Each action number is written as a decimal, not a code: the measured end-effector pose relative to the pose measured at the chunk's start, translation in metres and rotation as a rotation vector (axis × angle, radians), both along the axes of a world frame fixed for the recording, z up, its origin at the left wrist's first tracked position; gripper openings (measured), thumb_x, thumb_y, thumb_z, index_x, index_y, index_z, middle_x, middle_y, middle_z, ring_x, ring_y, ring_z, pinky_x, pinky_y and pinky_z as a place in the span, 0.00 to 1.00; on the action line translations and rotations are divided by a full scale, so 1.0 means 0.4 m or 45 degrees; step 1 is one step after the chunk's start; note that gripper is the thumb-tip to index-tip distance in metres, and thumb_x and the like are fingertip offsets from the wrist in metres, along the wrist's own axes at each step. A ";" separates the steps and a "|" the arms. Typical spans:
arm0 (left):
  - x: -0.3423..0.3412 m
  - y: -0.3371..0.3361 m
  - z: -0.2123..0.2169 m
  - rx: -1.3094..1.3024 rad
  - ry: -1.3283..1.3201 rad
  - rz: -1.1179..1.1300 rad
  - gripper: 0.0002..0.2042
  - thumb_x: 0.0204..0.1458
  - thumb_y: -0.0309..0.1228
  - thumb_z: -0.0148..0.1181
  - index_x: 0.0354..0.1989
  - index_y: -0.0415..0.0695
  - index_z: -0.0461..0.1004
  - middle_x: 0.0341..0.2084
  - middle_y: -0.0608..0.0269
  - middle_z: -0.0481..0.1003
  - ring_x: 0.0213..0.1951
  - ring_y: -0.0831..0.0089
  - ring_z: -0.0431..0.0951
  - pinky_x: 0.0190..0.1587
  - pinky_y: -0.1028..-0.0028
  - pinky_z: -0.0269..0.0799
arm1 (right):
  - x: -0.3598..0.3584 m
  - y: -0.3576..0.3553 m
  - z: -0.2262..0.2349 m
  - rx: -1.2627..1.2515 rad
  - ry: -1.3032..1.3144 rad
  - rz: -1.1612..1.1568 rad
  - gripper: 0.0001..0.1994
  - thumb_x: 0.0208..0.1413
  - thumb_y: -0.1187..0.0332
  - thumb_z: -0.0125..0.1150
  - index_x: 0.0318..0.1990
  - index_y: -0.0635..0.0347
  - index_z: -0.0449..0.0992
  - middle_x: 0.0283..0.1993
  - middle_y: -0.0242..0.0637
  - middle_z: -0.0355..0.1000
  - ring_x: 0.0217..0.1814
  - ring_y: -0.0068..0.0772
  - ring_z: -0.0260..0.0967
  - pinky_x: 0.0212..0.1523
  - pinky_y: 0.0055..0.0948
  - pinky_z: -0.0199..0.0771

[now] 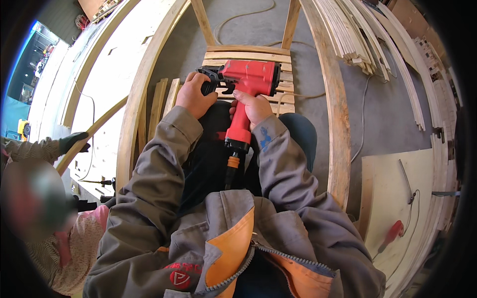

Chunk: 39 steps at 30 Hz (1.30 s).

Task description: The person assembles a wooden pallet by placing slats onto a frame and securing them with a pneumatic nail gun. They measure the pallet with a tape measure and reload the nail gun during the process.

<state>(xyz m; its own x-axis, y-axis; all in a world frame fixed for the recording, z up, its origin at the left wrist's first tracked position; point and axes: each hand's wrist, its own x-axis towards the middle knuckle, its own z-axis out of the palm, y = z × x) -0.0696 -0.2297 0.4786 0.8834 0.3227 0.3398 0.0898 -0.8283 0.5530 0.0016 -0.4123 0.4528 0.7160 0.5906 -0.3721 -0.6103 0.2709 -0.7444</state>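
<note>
A red pneumatic nail gun (251,74) lies sideways over my lap, its black nose pointing left and its handle hanging down toward me. Wrapped round the upper handle is my right hand (254,107), with the thumb near the trigger. My left hand (195,93) is closed on the black nose and magazine end; some of its fingertips are hidden behind it. From the handle's base an air hose fitting (232,163) with an orange ring runs down between my legs. Just beyond the tool is a slatted wooden panel (248,49), partly covered by it.
Long wooden beams (335,107) flank me on both sides. Wooden strips (343,37) are stacked at the far right. A hose (226,22) curls over the floor. A red-handled tool (395,231) rests on a pale board. At left, a co-worker's gloved hand (74,143) holds a wooden strip.
</note>
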 end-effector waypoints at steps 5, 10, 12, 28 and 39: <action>-0.007 0.007 -0.006 0.059 0.001 0.021 0.18 0.39 0.32 0.70 0.38 0.40 0.73 0.39 0.50 0.72 0.43 0.51 0.75 0.46 0.62 0.72 | -0.001 0.002 0.001 0.009 -0.004 0.010 0.12 0.56 0.66 0.66 0.41 0.64 0.74 0.29 0.41 0.73 0.24 0.37 0.74 0.25 0.40 0.77; -0.032 0.000 0.000 0.078 0.020 0.046 0.19 0.40 0.34 0.71 0.38 0.40 0.73 0.39 0.50 0.72 0.43 0.51 0.75 0.45 0.62 0.71 | -0.001 0.001 -0.004 -0.012 -0.006 0.024 0.12 0.56 0.65 0.66 0.40 0.65 0.74 0.30 0.42 0.74 0.25 0.38 0.74 0.26 0.40 0.78; -0.054 -0.013 0.009 0.071 0.044 0.047 0.19 0.40 0.35 0.72 0.38 0.40 0.73 0.39 0.50 0.72 0.43 0.51 0.75 0.45 0.62 0.71 | -0.001 -0.001 -0.001 -0.021 -0.010 0.026 0.12 0.56 0.65 0.66 0.40 0.65 0.74 0.30 0.42 0.74 0.25 0.38 0.74 0.26 0.41 0.79; -0.186 -0.068 0.061 -0.064 0.135 0.022 0.18 0.45 0.29 0.67 0.46 0.39 0.72 0.45 0.49 0.72 0.48 0.49 0.74 0.50 0.62 0.70 | 0.006 -0.002 -0.006 -0.034 0.012 0.085 0.11 0.56 0.65 0.66 0.39 0.64 0.74 0.29 0.40 0.74 0.26 0.37 0.74 0.27 0.40 0.79; -0.212 -0.060 0.070 -0.138 0.123 0.003 0.24 0.40 0.25 0.67 0.50 0.43 0.71 0.51 0.49 0.68 0.54 0.48 0.71 0.56 0.61 0.68 | 0.000 -0.001 -0.003 -0.012 0.000 0.113 0.11 0.57 0.63 0.66 0.40 0.60 0.73 0.29 0.38 0.74 0.28 0.34 0.74 0.29 0.38 0.79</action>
<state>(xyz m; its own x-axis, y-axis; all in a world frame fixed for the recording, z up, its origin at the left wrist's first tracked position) -0.1544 -0.2536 0.5067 0.9095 0.3550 0.2161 0.1489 -0.7638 0.6280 0.0017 -0.4127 0.4515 0.6611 0.6482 -0.3779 -0.6315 0.2087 -0.7468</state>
